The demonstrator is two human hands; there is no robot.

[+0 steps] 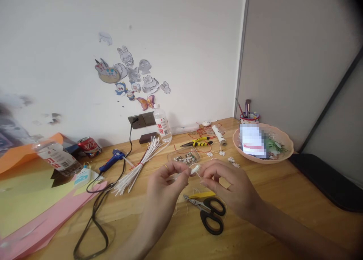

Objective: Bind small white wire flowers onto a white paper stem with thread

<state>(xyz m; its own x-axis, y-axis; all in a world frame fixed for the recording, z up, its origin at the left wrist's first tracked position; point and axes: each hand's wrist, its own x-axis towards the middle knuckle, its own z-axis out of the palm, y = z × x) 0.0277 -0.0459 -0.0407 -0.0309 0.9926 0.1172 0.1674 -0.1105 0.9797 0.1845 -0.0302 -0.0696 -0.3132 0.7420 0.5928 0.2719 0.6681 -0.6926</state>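
Between my hands is a small white piece point(195, 169) that looks wound or knotted from strands. My left hand point(168, 182) is closed, pinching this piece between thumb and fingertips. Opposite it, my right hand point(234, 184) is closed in a pinch on a thin pale strand point(199, 174) at the piece's right side. Black-handled scissors point(212, 221) lie beneath the hands, beside a yellow strip point(202, 195). Just behind the fingers stands a clear box point(195, 152) of beads. Loose thread ends are scattered near the scissors.
To the left lie a bundle of white strips point(138, 169), a blue glue gun point(112, 161) with its black cord point(95, 218), and coloured paper point(56, 218). Yellow-black pliers point(202, 142), a thread roll point(219, 136) and a pink bowl point(286, 154) holding a phone point(253, 140) are farther back.
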